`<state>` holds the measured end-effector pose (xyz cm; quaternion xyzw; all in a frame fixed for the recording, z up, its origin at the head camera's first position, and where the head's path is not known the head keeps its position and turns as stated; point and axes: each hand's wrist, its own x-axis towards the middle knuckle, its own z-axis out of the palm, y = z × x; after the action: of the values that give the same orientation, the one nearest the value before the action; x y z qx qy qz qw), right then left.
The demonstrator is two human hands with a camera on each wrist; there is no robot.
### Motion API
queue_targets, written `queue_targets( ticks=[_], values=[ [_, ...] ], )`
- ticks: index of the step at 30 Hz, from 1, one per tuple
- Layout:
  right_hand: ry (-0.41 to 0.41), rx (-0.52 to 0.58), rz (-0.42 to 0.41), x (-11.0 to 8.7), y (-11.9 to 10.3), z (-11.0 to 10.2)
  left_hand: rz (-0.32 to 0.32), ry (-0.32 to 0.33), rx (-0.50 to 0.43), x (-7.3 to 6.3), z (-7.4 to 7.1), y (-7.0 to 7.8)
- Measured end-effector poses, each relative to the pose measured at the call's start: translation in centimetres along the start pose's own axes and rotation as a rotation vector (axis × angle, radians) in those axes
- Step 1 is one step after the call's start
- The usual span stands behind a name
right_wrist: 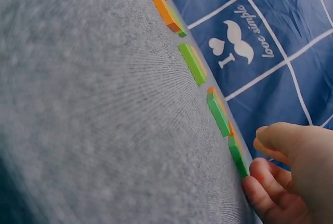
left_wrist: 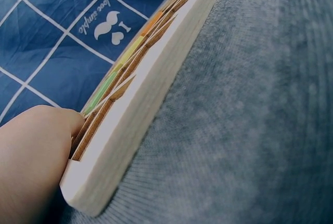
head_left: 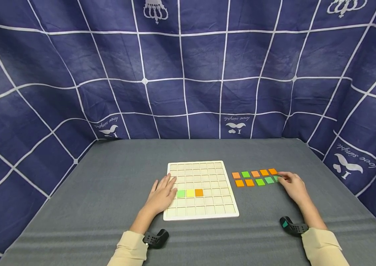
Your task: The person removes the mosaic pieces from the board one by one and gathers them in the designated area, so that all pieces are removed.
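Note:
A pale wooden grid board (head_left: 214,202) lies on the grey table. One row of it holds a green tile (head_left: 181,193), a yellow tile (head_left: 190,193) and a dark orange tile (head_left: 199,192). My left hand (head_left: 161,195) rests on the board's left edge, its fingers extended over the cells. To the right of the board, my right hand (head_left: 292,186) reaches to the right end of two rows of loose tiles. Its fingertips are right at the end green tile (right_wrist: 238,157), partly covering it in the head view, with thumb and fingers apart in the right wrist view.
The loose rows hold several orange and green tiles, among them an orange tile (head_left: 239,183) nearest the board and a light green tile (head_left: 260,182). A dark blue curtain (head_left: 201,96) with white lines closes off the back and sides. Black bands (head_left: 156,239) sit on both wrists.

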<state>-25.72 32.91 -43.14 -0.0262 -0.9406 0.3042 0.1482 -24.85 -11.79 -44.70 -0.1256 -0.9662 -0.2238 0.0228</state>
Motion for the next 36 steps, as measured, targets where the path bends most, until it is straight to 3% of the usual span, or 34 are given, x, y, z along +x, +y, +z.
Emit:
queue_targets(
  ticks=[6, 12, 24, 30, 36],
  values=[
    [-0.030, 0.011, -0.010, 0.2, -2.3, -0.4, -0.010, 0.004, 0.005, 0.1, 0.1, 0.0],
    [-0.093, 0.027, -0.081, 0.1, -5.8, 0.0, -0.010, 0.001, -0.001, 0.1, 0.2, 0.0],
    [-0.149, 0.109, -0.271, -2.6, -13.1, 3.8, 0.004, 0.001, -0.007, 0.0, 0.1, 0.0],
    [-0.202, 0.155, -0.376, -4.4, -15.1, 5.5, 0.010, -0.003, -0.003, 0.0, 0.1, 0.0],
    [-0.235, 0.167, -0.420, -5.2, -15.9, 7.1, 0.014, -0.013, 0.008, 0.0, 0.0, 0.0]
  ],
)
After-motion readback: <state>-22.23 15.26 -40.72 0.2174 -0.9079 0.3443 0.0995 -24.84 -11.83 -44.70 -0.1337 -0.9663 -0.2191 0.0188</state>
